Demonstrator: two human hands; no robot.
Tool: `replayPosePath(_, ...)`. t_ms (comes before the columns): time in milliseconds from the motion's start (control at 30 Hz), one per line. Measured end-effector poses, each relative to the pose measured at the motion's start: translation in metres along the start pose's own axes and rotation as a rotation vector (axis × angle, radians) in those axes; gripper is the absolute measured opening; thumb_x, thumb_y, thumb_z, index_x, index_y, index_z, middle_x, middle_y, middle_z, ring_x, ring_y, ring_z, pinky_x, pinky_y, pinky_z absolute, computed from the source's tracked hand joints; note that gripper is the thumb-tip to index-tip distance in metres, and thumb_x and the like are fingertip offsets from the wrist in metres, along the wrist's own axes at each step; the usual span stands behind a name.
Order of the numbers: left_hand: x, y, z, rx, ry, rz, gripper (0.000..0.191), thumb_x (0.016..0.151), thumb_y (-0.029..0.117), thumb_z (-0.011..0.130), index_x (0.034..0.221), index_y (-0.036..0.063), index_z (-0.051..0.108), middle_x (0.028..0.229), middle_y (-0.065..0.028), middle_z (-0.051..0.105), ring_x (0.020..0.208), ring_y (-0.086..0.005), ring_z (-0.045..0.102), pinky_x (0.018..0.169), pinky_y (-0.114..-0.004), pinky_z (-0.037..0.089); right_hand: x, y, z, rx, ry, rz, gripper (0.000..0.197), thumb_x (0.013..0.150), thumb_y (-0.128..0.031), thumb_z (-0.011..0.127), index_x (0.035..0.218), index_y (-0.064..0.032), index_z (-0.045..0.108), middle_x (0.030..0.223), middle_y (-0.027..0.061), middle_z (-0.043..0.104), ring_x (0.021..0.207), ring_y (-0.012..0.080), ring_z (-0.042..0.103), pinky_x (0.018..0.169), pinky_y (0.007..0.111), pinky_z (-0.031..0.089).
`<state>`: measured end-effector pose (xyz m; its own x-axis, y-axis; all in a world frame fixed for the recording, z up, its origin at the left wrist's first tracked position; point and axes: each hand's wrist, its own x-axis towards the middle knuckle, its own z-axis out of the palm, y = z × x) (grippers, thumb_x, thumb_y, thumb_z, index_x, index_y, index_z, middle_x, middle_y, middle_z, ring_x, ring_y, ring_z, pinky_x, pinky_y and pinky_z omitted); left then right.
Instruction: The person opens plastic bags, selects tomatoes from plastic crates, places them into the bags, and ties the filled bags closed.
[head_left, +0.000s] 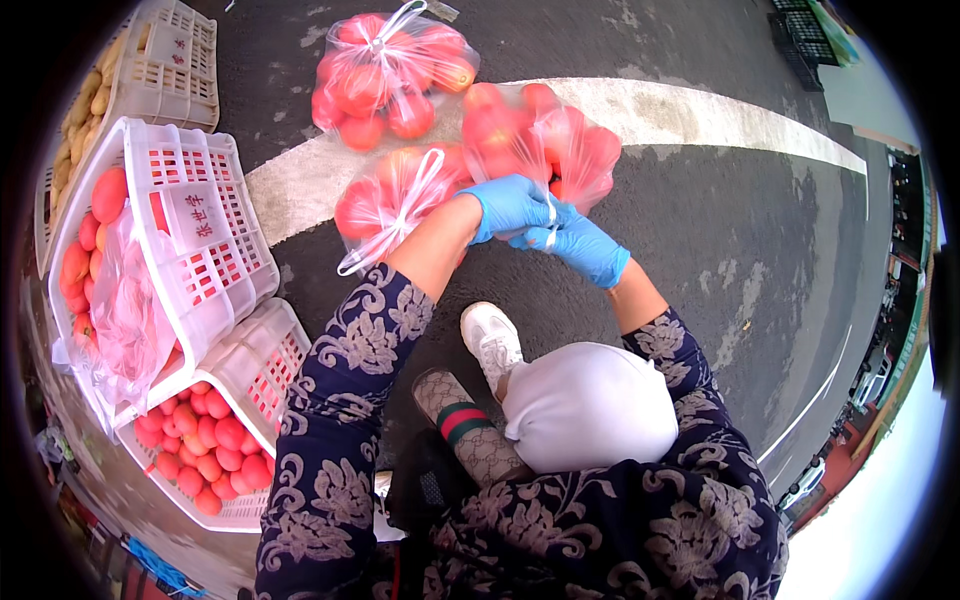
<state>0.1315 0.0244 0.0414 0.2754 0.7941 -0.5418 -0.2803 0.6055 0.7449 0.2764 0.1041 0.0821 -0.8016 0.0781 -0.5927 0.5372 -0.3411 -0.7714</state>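
Observation:
My left hand (504, 208) and my right hand (581, 246), both in blue gloves, meet at the gathered neck of a clear plastic bag of tomatoes (501, 139). White handle strips show between their fingers; the gloves partly hide the neck. The bag rests on the asphalt, partly over a painted white line. Just left of it lies another bag of tomatoes (375, 199), its white handles tied and sticking up. Farther out sits a third knotted bag of tomatoes (375, 94).
At left, a white plastic crate (206, 217) holds tomatoes and loose plastic bags. A lower crate of tomatoes (259, 375) and a crate of pale yellow produce (176, 67) flank it. Below my hands are a white shoe (491, 341) and a patterned slipper (469, 424). Dark crates (799, 45) stand far right.

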Motion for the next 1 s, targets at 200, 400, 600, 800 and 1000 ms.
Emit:
replayPosePath(200,0.006,-0.007,0.0,-0.079,0.219,0.196,0.02,0.075,0.01,0.063,0.094,0.0037,0.063,0.079,-0.0028,0.061,0.071,-0.0104,0.057,0.063,-0.024,0.047,0.01,0.014,0.008,-0.092,0.351,0.034,0.022,0.075,-0.017,0.07,0.091,-0.0041,0.062,0.085,0.0009,0.059,0.081,0.0087,0.055,0.072,0.024,0.045)
replayPosePath(400,0.006,-0.025,-0.038,0.225,0.681,0.211,0.009,0.074,0.009,0.062,0.079,0.0026,0.058,0.078,-0.0079,0.064,0.066,-0.0138,0.059,0.061,-0.028,0.047,0.026,0.015,-0.063,0.44,0.746,-0.161,0.011,0.08,-0.012,0.053,0.07,-0.009,0.056,0.065,0.0003,0.055,0.059,0.0106,0.049,0.053,0.024,0.04)
replayPosePath(600,0.011,-0.036,-0.06,0.969,0.881,0.149,0.013,0.078,0.02,0.053,0.087,0.0131,0.059,0.087,-0.014,0.062,0.077,-0.0353,0.059,0.07,-0.041,0.048,0.05,0.017,-0.121,0.579,0.461,0.059,0.027,0.076,-0.015,0.05,0.057,-0.0173,0.032,0.05,-0.0037,0.031,0.041,0.0105,0.027,0.039,0.026,0.022)
replayPosePath(800,0.024,-0.037,-0.062,1.039,0.909,0.161,0.014,0.08,0.02,0.05,0.09,0.0163,0.06,0.088,-0.0136,0.061,0.08,-0.0337,0.059,0.071,-0.042,0.048,0.064,0.047,-0.15,0.668,0.988,0.207,0.023,0.075,-0.014,0.046,0.054,-0.0166,0.036,0.046,-0.0029,0.035,0.038,0.0119,0.026,0.036,0.026,0.022)
replayPosePath(1000,0.02,-0.035,-0.046,-0.241,0.583,0.119,0.013,0.082,0.01,0.054,0.09,0.0031,0.062,0.091,-0.0122,0.064,0.084,-0.0268,0.063,0.073,-0.035,0.051,0.04,0.042,-0.144,0.868,0.596,0.007,0.024,0.077,-0.017,0.044,0.053,-0.0148,0.043,0.046,-0.002,0.036,0.04,0.0129,0.031,0.043,0.028,0.032)
